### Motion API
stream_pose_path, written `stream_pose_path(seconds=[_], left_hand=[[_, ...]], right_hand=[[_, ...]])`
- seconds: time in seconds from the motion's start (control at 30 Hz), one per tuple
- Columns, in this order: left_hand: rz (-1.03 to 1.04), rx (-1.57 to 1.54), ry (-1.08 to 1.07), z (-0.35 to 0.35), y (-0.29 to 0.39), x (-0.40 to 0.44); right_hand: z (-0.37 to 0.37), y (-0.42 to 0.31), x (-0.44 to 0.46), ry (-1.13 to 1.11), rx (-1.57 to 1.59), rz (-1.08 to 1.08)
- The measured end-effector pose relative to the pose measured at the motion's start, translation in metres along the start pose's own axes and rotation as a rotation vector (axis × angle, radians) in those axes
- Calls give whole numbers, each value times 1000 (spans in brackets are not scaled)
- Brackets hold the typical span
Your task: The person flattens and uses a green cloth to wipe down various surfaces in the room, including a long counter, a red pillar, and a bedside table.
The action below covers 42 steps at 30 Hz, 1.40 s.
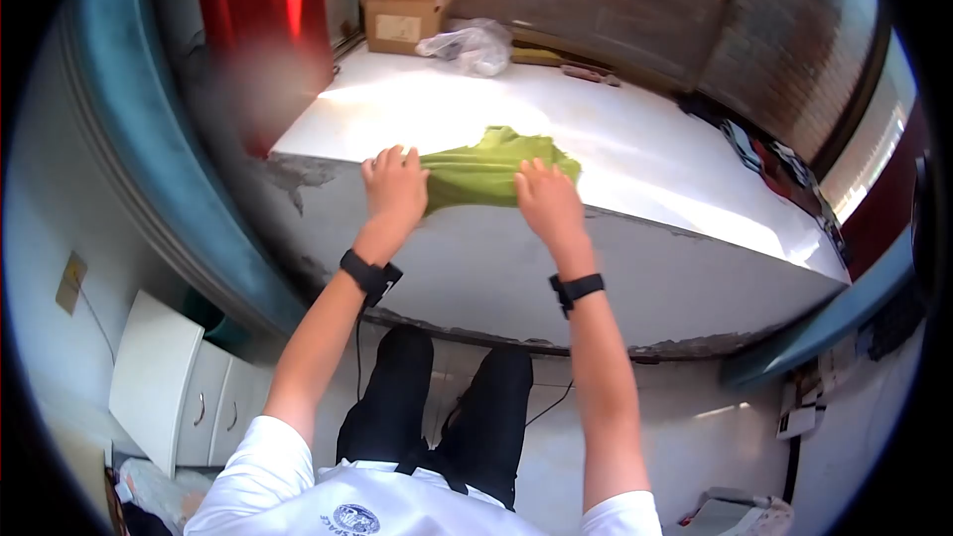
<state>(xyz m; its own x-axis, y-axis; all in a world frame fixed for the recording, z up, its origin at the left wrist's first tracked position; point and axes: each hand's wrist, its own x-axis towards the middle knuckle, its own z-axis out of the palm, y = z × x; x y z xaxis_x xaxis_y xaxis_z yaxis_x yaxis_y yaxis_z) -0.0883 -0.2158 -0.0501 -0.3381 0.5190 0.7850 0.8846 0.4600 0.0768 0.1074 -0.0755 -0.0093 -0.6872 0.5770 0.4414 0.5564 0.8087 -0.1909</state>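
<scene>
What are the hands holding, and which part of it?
A green cloth. The left hand grips its left end, and the right hand grips it near its right end, by the front edge.

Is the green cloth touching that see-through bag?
Apart. The head view shows a strip of bright white ledge between the green cloth near the front edge and the see-through bag farther back.
</scene>
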Motion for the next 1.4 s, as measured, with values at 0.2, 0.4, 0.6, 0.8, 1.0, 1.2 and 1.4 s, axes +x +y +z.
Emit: stream_pose_path(seconds=[0.2, 0.4, 0.6, 0.8, 1.0, 1.2, 1.4], left_hand=[[48, -92, 41, -15, 13, 10], [190, 15, 201, -16, 23, 13], [197, -86, 122, 2, 18, -4], [180, -171, 38, -5, 17, -8], [141, -230, -3, -3, 0, 1], [73, -125, -73, 13, -16, 14], [150, -57, 71, 16, -14, 1]], right_hand=[[17, -17, 3, 51, -110, 98], [12, -24, 0, -21, -97, 130], [29, -3, 5, 216, -128, -14], [30, -8, -6, 173, -130, 26], [22, -1, -21, 247, -70, -43], [13, 2, 15, -1, 3, 135], [23, -38, 0, 134, -29, -140]])
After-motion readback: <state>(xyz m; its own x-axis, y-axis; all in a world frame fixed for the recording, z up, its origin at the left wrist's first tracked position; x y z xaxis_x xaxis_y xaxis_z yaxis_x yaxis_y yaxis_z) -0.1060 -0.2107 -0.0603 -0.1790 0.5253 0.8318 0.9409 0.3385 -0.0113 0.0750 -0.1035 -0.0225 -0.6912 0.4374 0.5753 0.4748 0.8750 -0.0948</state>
